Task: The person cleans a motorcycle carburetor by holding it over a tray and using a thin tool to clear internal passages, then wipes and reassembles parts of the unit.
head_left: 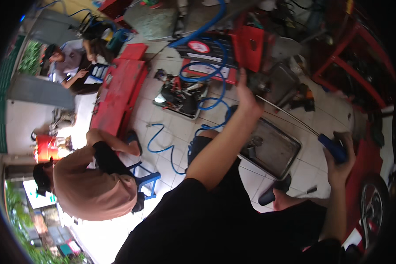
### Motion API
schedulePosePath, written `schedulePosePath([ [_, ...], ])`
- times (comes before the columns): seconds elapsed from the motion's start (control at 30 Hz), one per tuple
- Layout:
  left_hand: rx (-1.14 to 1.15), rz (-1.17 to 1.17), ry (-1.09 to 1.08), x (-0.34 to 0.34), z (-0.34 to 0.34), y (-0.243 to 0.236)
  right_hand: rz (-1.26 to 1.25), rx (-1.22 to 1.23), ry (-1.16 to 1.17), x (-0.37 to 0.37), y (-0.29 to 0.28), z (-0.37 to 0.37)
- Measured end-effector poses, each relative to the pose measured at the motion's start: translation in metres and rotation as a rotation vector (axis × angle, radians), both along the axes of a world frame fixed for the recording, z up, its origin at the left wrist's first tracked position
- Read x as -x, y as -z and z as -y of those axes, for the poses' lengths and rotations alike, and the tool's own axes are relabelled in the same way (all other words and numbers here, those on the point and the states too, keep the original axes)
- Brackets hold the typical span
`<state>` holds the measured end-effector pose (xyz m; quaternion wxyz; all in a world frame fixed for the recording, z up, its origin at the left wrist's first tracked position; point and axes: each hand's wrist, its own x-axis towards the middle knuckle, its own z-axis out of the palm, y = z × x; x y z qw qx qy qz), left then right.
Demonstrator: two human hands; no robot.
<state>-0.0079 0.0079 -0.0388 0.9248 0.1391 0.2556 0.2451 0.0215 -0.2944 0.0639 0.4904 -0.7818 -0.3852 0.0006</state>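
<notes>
The right hand point(341, 168) has its grip closed around the blue handle of a long screwdriver point(330, 146), whose thin metal shaft points up and to the left, away from the palm and toward the left hand point(249, 100). That line is the relation that matters: the tool's long axis slants across the gap between the two hands, handle at the right hand's end, tip at the left hand's. Just to the right of the left hand's fingers sits a dark metal part point(260, 82), and the shaft's far end comes in close below it; blur hides whether the tip touches the part or stops short. The left hand is plainly the nearer one to this part, and the right hand reaches it only by the length of the shaft. Whether the left grip is wrapped around the part or merely rests against it, I cannot tell, since the fingers are blurred and partly out of sight. In the view, the shaft passes above a shallow metal tray point(280, 152) on the tiled floor point(163, 141), with a small dark piece point(252, 148) lying toward the tray's left side.
</notes>
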Motion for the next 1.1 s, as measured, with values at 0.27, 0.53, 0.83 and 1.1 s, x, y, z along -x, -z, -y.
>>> schedulePosePath([
  [0.27, 0.03, 0.017, -0.013, 0.006, -0.003, 0.007, -0.261, 0.118, 0.134, -0.004, -0.003, -0.002],
  [0.53, 0.004, -0.01, 0.013, 0.007, 0.002, 0.001, -0.142, -0.154, 0.018, 0.003, -0.008, 0.001],
  [0.83, 0.038, 0.001, 0.021, 0.005, 0.002, -0.002, 0.051, -0.11, -0.02, -0.004, -0.005, -0.002],
  [1.1, 0.016, 0.006, 0.023, 0.006, 0.0, 0.001, -0.603, 0.157, 0.076, -0.002, -0.02, 0.019],
])
